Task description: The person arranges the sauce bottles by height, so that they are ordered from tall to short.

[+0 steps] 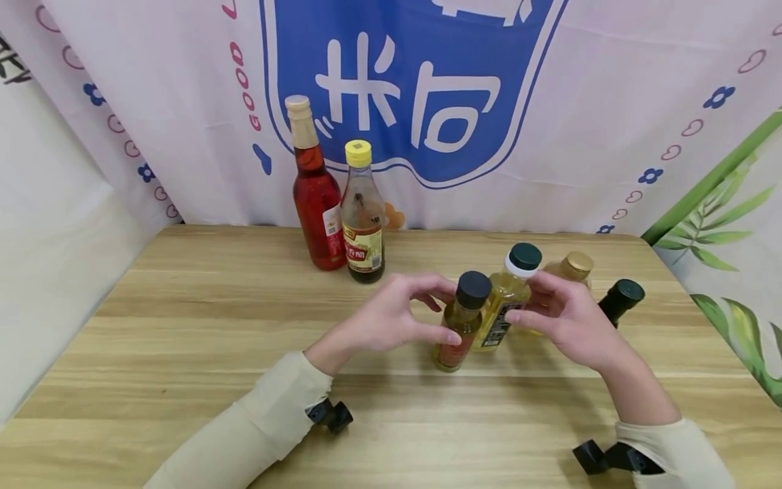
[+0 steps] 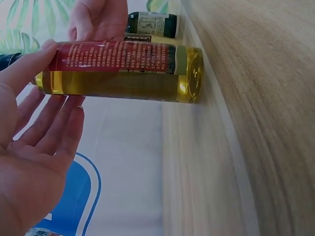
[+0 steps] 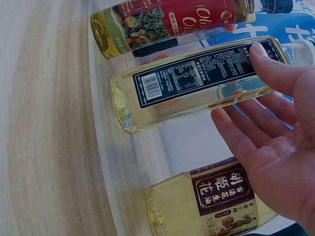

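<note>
My left hand (image 1: 397,312) holds a small olive oil bottle (image 1: 455,354), thumb on its front and fingers behind it. It stands upright, with a dark cap and a red label; the left wrist view shows the yellow oil in the bottle (image 2: 123,83). Just right of it, my right hand (image 1: 574,319) holds a squarish clear bottle of pale yellow oil (image 1: 504,292) with a dark green cap. In the right wrist view the right thumb (image 3: 270,66) lies on its dark label, the other fingers spread along the far side. The two bottles stand close together.
Behind my right hand are a gold-capped peanut oil bottle (image 1: 574,266) and a dark green bottle (image 1: 622,299). A tall red bottle (image 1: 318,210) and a yellow-capped vinegar bottle (image 1: 363,231) stand at the back left of the wooden table (image 1: 214,326), before a printed cloth (image 1: 586,156).
</note>
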The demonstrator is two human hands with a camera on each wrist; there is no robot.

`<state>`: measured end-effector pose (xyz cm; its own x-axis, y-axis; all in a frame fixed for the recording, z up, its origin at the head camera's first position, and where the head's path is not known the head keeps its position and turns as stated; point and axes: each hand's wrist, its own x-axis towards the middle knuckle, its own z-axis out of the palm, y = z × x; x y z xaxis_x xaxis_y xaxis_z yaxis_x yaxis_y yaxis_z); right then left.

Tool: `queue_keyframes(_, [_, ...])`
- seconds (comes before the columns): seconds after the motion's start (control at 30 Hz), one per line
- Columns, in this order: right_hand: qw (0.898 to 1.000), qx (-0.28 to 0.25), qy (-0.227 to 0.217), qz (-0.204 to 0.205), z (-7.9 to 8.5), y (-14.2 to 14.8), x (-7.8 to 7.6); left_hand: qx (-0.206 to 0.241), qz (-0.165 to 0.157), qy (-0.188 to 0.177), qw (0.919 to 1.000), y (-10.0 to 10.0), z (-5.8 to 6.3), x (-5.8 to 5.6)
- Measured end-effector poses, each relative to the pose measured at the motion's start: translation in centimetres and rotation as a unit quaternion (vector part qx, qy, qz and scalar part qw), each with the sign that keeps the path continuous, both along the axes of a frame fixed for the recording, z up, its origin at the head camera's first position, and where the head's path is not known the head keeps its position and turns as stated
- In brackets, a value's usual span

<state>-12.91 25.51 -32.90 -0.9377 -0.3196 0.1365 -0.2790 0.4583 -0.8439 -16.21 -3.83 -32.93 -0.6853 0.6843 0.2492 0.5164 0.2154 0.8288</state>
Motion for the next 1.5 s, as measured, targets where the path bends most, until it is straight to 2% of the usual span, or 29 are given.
queue_keyframes(0.43, [1.0, -0.014, -0.005, 0.004, 0.0, 0.0, 0.1, -0.032, 0.0, -0.051, 0.9982, -0.4, 0.6, -0.1])
queue_keyframes(0.77, [1.0, -0.013, -0.002, -0.004, 0.1, 0.0, 0.2, -0.034, -0.003, -0.054, 0.998, -0.4, 0.4, 0.0])
queue_keyframes(1.17, [1.0, -0.014, 0.001, -0.004, 0.3, -0.2, 0.3, -0.041, 0.006, -0.081, 0.9958, -0.4, 0.5, 0.0])
queue_keyframes(1.5, [0.999, 0.02, 0.006, -0.042, 1.1, -0.6, 0.6, -0.046, 0.003, -0.055, 0.9974, -0.3, 0.5, 0.0])
